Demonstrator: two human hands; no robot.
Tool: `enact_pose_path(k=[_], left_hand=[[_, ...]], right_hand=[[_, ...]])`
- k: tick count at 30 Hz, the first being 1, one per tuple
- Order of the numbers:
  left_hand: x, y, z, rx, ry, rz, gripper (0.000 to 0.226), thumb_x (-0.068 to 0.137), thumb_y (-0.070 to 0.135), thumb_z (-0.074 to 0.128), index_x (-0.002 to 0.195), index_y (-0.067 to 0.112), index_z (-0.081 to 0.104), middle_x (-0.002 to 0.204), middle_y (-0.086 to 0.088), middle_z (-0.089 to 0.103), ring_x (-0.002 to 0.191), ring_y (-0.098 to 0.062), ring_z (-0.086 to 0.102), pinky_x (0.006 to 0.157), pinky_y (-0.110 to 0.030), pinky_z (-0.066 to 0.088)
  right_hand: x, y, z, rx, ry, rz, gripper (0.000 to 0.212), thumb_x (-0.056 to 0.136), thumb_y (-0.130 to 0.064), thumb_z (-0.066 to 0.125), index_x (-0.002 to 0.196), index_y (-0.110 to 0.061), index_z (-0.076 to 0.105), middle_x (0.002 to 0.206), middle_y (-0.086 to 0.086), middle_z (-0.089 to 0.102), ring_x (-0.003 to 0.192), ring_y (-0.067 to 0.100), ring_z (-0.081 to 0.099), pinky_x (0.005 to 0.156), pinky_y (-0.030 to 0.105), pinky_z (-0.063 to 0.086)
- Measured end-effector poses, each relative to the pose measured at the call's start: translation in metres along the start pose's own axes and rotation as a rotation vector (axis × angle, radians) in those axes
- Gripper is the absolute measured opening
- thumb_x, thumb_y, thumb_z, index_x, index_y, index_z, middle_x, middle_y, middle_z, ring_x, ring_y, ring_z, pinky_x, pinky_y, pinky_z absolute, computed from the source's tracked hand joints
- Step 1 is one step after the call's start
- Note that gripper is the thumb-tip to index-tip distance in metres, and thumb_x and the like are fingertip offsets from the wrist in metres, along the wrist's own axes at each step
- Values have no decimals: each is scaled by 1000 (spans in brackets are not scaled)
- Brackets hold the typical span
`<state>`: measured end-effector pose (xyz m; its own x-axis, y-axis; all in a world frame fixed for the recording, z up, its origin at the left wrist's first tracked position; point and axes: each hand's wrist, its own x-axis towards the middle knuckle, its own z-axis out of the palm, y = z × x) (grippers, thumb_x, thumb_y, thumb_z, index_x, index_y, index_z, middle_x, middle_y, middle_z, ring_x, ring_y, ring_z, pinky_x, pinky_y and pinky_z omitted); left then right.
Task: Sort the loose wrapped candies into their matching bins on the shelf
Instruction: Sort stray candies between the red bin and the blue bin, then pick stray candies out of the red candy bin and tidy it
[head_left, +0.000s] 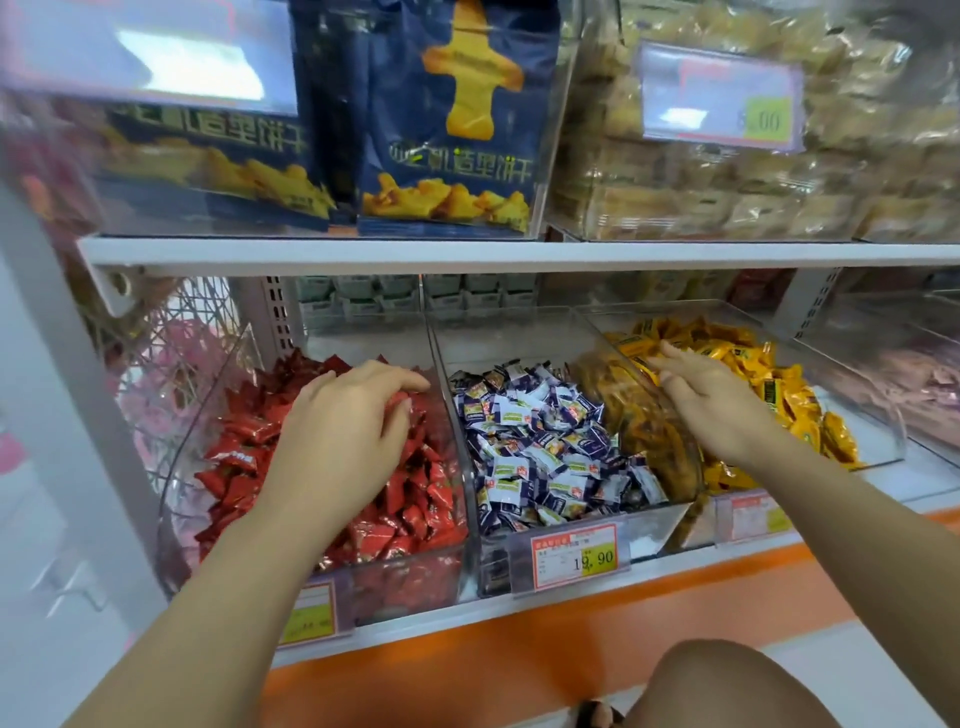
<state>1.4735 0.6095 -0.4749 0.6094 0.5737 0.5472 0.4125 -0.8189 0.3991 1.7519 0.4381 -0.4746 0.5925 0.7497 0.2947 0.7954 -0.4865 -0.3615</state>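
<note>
Left hand (343, 431) curled into the red candies (244, 467), grip unclear; right hand (696, 395) flat, fingers straight, over yellow candies (789, 410). Middle bin (654, 535): purple-white candies (540, 441) pointing every which way.

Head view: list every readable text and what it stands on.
"19.90" on the price tag of the purple-and-white candy bin.
"机造型饼干" on the blue biscuit bag.
".00", leading digit blurred, on the upper right price tag.
Red-bin tag, yellow-bin tag, candy wrappers: too blurred or small.
</note>
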Motion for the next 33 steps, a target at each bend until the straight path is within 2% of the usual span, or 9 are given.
enact_pose_path(k=[3,7,12,15,19,23,28,31,33], left_hand=[[-8,-14,-12,48,8,-2,24,88,12,60,105,26,68,106,8,67,98,-18,62,97,-48,44],[-21,-39,-27,64,24,-18,23,88,12,57,104,24,69,105,7,67,98,-20,63,94,-47,47],[-37,-65,-37,-8,47,-34,30,84,-2,58,104,18,69,107,3,63,104,-18,58,96,-22,38],[-47,-67,-41,-88,65,-36,30,86,2,55,108,17,68,113,7,57,109,-12,53,97,-5,27],[-56,-66,-45,-152,89,-48,36,88,2,51,117,18,64,119,7,54,114,-5,46,100,-4,24],[-56,-65,-50,-211,111,-66,46,86,-8,51,122,19,59,119,11,51,109,12,42,96,2,20],[-50,-65,-52,-248,126,-102,47,89,-6,48,125,22,57,124,9,51,108,15,39,94,5,18],[-50,-65,-52,-264,123,-89,47,89,-7,48,124,23,57,124,12,51,108,22,37,94,5,17],[-52,-67,-52,-273,123,-71,46,89,-6,48,123,24,57,123,14,50,109,26,35,95,5,18]], right_hand=[[-1,-48,4,7,83,-142,35,99,-22,41,131,-17,55,140,4,49,133,22,38,110,33,25],[-2,-116,19,112,-50,-335,31,97,-24,46,126,-22,59,129,-5,57,122,14,47,98,22,33],[-10,-191,35,279,-314,-492,26,94,-25,54,119,-30,63,117,-15,62,98,-4,56,80,5,42],[-15,-222,47,324,-676,-565,36,93,-17,58,128,-23,57,118,-12,60,88,-13,58,78,6,45],[-3,-242,80,100,-806,-670,52,89,-23,63,138,-24,45,129,3,58,108,18,60,97,36,46],[25,-246,89,-34,-798,-562,62,91,-24,61,145,-27,32,136,-2,51,113,17,55,100,25,41],[53,-243,89,189,-797,-255,60,94,-6,53,146,-26,30,147,7,34,77,15,65,74,29,58],[63,-241,84,133,-727,-276,57,96,-5,48,146,-26,30,145,6,35,67,9,58,50,15,51],[68,-237,80,126,-701,-315,52,97,-6,45,144,-25,34,142,5,42,80,13,63,55,14,53]])
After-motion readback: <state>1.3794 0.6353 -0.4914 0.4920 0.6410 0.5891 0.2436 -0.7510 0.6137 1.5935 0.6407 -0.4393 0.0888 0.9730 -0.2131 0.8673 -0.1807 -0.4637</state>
